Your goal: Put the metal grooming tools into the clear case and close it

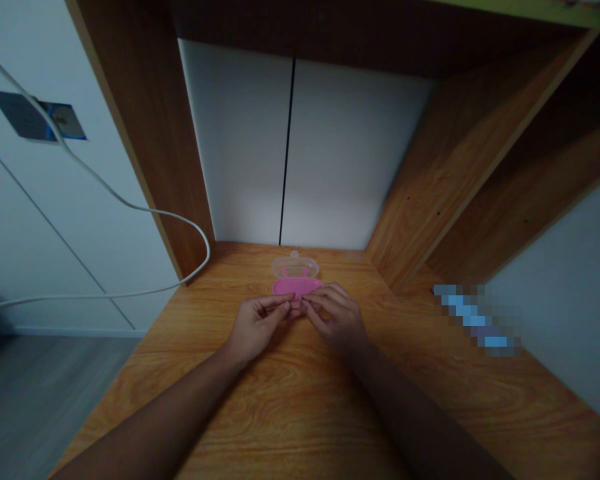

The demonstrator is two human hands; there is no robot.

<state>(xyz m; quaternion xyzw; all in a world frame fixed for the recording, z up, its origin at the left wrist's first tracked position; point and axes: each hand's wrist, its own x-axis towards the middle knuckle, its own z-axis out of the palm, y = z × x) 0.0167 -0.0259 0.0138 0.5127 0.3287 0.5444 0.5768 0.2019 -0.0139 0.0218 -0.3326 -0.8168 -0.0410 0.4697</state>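
A small pink case (296, 286) lies on the wooden desk (300, 400) near the back wall, its clear lid (295, 267) swung up behind it. My left hand (256, 325) and my right hand (335, 319) meet fingertip to fingertip just in front of the case. Both hands have curled, pinched fingers. A small pink thing shows between the fingertips; I cannot make out what it is.
A white cable (130, 207) hangs in a loop at the left, off the desk's edge. Wooden side panels (145, 133) and a slanted wooden shelf (480, 167) frame the desk. A blurred blue object (475, 319) lies at the right. Grey floor (30, 393) is below left.
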